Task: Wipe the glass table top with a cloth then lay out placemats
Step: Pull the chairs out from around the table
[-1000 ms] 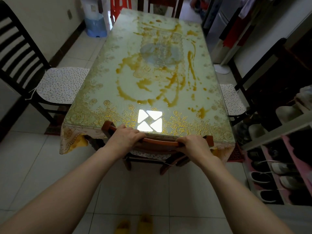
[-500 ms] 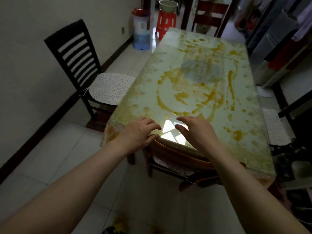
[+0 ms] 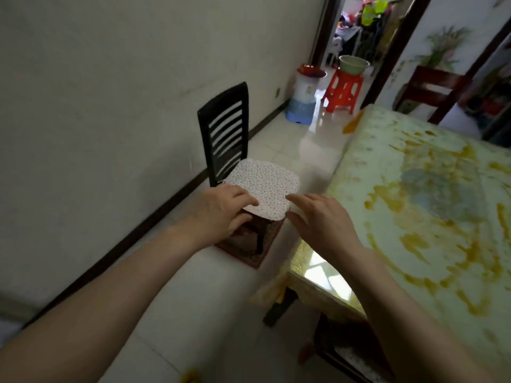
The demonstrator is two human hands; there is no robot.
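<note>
Both hands are raised in the air and hold nothing. The left hand (image 3: pixel 221 210) has relaxed, slightly bent fingers and appears in front of the black slatted wooden chair (image 3: pixel 224 134) with its white patterned seat cushion (image 3: pixel 266 186). The right hand (image 3: pixel 322 219) is near it, fingers loosely spread, above the near corner of the long glass table top (image 3: pixel 431 217). This table top lies at the right and is smeared with many orange-yellow streaks (image 3: pixel 414 241). No cloth or placemat can be seen. Far behind, a red plastic stool (image 3: pixel 344 91) carries 1 pale green basin (image 3: pixel 353 64), beside a white and blue bucket (image 3: pixel 303 98).
</note>
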